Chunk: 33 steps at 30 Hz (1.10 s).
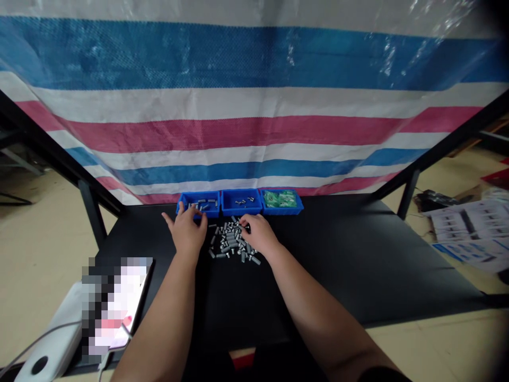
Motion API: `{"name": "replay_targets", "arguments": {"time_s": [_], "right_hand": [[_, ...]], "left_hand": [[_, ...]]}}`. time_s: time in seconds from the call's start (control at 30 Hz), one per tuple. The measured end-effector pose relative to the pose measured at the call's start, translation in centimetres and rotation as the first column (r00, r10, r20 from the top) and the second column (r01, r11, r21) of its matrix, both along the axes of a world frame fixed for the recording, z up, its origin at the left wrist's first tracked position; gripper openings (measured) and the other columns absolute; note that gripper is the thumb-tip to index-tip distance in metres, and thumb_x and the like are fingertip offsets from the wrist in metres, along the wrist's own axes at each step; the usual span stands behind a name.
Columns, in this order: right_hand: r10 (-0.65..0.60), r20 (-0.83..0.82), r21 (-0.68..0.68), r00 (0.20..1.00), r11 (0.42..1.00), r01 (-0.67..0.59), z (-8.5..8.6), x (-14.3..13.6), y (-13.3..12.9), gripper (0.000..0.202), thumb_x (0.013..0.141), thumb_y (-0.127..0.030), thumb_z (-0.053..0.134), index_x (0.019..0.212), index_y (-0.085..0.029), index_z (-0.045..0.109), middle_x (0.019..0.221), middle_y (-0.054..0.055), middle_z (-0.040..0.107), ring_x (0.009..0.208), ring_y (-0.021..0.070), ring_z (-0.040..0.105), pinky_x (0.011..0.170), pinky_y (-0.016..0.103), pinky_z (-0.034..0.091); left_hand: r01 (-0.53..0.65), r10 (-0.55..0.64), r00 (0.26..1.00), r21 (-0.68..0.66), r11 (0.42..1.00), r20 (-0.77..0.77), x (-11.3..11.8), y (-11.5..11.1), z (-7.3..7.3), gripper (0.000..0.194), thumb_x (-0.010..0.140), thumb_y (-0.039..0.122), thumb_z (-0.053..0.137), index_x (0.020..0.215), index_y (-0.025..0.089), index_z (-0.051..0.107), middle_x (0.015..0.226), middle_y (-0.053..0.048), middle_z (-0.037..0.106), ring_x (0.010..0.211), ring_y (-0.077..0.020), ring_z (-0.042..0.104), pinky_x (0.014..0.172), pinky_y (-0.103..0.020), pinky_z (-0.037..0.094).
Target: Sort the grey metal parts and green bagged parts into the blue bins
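My left hand (187, 229) is over the front edge of the left blue bin (199, 214), which contains several grey cylindrical pieces (204, 201). Its outer fingers are spread, thumb and forefinger close to each other, with nothing plainly visible between them. On the black table, a loose pile of grey cylinders and small metal screws (230, 241) lies in front of the bins. At the pile's right side, my right hand (259, 232) has its fingers curled in a pinch around a small shiny screw (247, 227), partly hidden by the fingers.
The middle blue bin (240, 212) holds a few screws; green-and-clear packets (280, 199) fill the right one. A lit phone or tablet (131, 297) and a white cabled device (51, 339) are at the left. A striped tarp (254, 130) hangs behind the black table (338, 254).
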State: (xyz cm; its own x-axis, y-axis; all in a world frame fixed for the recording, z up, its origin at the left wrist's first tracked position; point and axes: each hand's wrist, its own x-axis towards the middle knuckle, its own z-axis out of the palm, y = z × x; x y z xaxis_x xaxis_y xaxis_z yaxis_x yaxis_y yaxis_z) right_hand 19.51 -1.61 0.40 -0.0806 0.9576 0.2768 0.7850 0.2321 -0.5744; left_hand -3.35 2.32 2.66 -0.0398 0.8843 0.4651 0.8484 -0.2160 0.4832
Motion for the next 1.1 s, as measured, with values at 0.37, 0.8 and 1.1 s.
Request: {"name": "replay_targets", "arguments": {"time_s": [0.37,0.8,1.1], "right_hand": [[0.186,-0.480,0.179,0.857,0.977,-0.112,0.4,-1.4,-0.1,0.006,0.092,-0.024,0.064,0.096,-0.022,0.068,0.095,0.004,0.073,0.079,0.0172,0.070,0.074,0.030,0.058],[-0.016,0.094,0.123,0.995,0.992,0.005,-0.6,-2.5,-0.1,0.021,0.096,-0.030,0.066,0.115,-0.029,0.077,0.117,0.009,0.068,0.107,0.0295,0.054,0.098,0.049,0.049],[0.066,-0.050,0.234,0.997,0.971,-0.053,0.3,-2.3,0.1,0.024,0.087,-0.011,0.062,0.101,-0.024,0.077,0.108,0.008,0.070,0.107,0.0269,0.061,0.100,0.046,0.052]], "left_hand": [[0.690,-0.675,0.721,-0.076,0.720,0.158,1.6,-1.3,0.3,0.024,0.097,0.033,0.060,0.116,0.026,0.073,0.118,-0.004,0.078,0.110,-0.0207,0.072,0.100,-0.035,0.055],[0.065,-0.065,0.998,-0.031,0.997,0.011,-0.8,0.2,0.2,0.044,0.093,0.031,0.061,0.137,0.028,0.061,0.152,-0.009,0.058,0.157,-0.0387,0.029,0.122,-0.079,0.003],[0.531,-0.530,0.847,0.005,0.848,0.042,0.5,-0.3,0.3,0.034,0.094,0.026,0.059,0.126,0.026,0.069,0.138,-0.007,0.068,0.137,-0.0240,0.056,0.120,-0.046,0.042]]}}
